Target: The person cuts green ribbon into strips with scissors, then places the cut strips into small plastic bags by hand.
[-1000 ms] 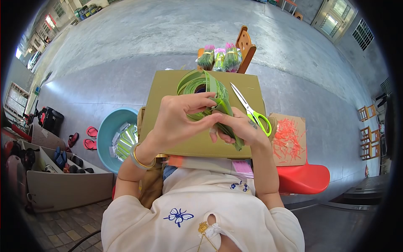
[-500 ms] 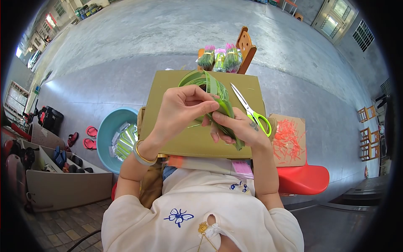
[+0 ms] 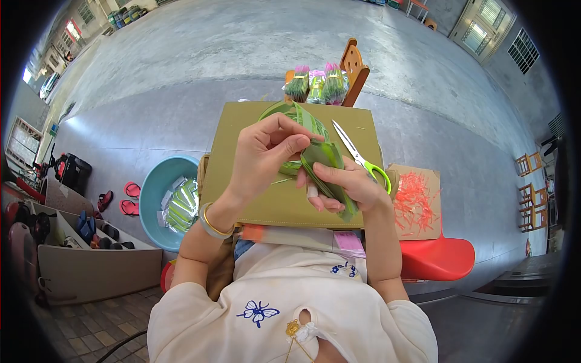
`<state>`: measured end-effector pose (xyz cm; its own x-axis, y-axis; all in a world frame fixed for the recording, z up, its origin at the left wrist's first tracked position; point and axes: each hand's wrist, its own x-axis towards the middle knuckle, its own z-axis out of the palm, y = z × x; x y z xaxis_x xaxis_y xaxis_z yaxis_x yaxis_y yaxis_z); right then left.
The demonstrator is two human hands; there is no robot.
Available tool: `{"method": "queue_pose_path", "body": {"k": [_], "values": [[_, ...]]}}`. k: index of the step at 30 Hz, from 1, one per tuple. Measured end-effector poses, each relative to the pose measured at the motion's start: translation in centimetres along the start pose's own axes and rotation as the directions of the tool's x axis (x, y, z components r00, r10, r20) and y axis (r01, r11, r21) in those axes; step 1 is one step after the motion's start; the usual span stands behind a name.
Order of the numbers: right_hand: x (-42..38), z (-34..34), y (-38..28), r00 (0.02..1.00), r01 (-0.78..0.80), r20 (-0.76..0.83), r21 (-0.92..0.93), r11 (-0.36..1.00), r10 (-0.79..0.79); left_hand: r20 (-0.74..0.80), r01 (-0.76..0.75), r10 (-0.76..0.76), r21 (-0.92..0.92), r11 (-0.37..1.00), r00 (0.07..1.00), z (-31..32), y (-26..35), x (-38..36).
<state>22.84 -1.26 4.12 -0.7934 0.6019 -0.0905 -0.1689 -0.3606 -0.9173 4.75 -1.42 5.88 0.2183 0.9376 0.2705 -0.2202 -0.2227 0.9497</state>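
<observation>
Above the olive-green table [image 3: 242, 209], my right hand [image 3: 348, 187] grips a folded stack of flat green ribbon [image 3: 327, 155], thumb on top and fingers beneath. My left hand [image 3: 266, 148] is closed in a pinch at the stack's upper end, thumb against forefinger. Behind the hands lies a coil of green ribbon [image 3: 310, 121], partly covered by my left hand. A light wrap shows around one finger of my right hand. Scissors [image 3: 363, 158] with lime-green handles rest on the table to the right, blades pointing away and spread slightly.
At left stands a blue basin [image 3: 147, 202] with green-and-white packets inside. Red shreds lie on cardboard [image 3: 433, 227] over a red chair [image 3: 442, 257]. Pink-topped green bundles [image 3: 333, 88] sit on a wooden chair [image 3: 357, 69] beyond the table. Pink sandals [image 3: 129, 207] are on the floor.
The ribbon stack has turned so that its flat face shows more. My left hand has shifted slightly with its pinch at the upper end, and more of the coil behind is visible.
</observation>
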Motion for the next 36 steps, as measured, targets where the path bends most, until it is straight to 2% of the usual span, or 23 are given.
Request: {"method": "queue_pose_path", "body": {"k": [2, 5, 8, 11, 14, 17, 20, 23, 26, 29, 35, 36], "values": [[-0.1, -0.6, 0.1, 0.993, -0.024, 0.116, 0.083, 0.996, 0.015, 0.12, 0.121, -0.117, -0.027, 0.992, 0.986, -0.8, 1.5, 0.5], [-0.1, -0.7, 0.5, 0.968, -0.081, 0.249, 0.176, 0.981, 0.035, 0.376, -0.104, 0.029, 0.182, 0.978, 0.926, -2.8, 1.1, 1.4], [-0.1, -0.7, 0.6, 0.96, -0.107, 0.272, 0.157, 0.982, 0.061, 0.389, 0.004, -0.075, 0.18, 0.984, 0.918, -3.3, 1.3, 1.9], [-0.2, -0.4, 0.4, 0.971, -0.11, 0.226, 0.112, 0.988, 0.083, 0.391, 0.021, -0.113, 0.231, 0.973, 0.914, -3.2, 1.5, 2.4], [-0.3, -0.4, 0.0, 0.988, -0.089, 0.128, 0.042, 0.995, 0.083, 0.305, 0.161, -0.205, 0.163, 0.973, 0.93, -2.0, 2.8, 2.3], [-0.5, -0.4, -0.3, 0.995, -0.085, 0.047, 0.044, 0.995, 0.083, 0.283, 0.093, -0.159, 0.232, 0.968, 0.946, -2.1, 2.6, 2.1], [-0.3, 0.2, 0.1, 0.998, -0.052, -0.037, -0.001, 0.999, 0.052, 0.276, 0.101, -0.174, 0.26, 0.96, 0.945, -2.1, 2.6, 2.1], [-0.2, 0.6, -0.2, 0.992, -0.074, -0.112, -0.097, 0.993, 0.063, 0.198, 0.01, -0.091, 0.378, 0.926, 0.976, -1.7, 2.3, 1.8], [0.0, 0.8, -0.8, 0.975, -0.165, -0.171, -0.124, 0.978, 0.143, 0.141, -0.123, 0.052, 0.555, 0.823, 0.989, -0.8, 2.4, 1.3], [0.4, 0.6, -1.0, 0.969, -0.157, -0.215, -0.142, 0.977, 0.125, 0.169, -0.223, 0.146, 0.694, 0.684, 0.975, -0.4, 2.4, 1.2], [0.8, -0.4, -0.1, 0.952, -0.174, -0.27, -0.102, 0.979, 0.141, 0.305, -0.361, 0.194, 0.787, 0.5, 0.932, -0.2, 2.4, 1.4], [0.8, -0.4, -0.1, 0.952, -0.159, -0.279, -0.101, 0.982, 0.125, 0.305, -0.38, 0.229, 0.771, 0.51, 0.925, -0.2, 2.2, 1.4]]}}
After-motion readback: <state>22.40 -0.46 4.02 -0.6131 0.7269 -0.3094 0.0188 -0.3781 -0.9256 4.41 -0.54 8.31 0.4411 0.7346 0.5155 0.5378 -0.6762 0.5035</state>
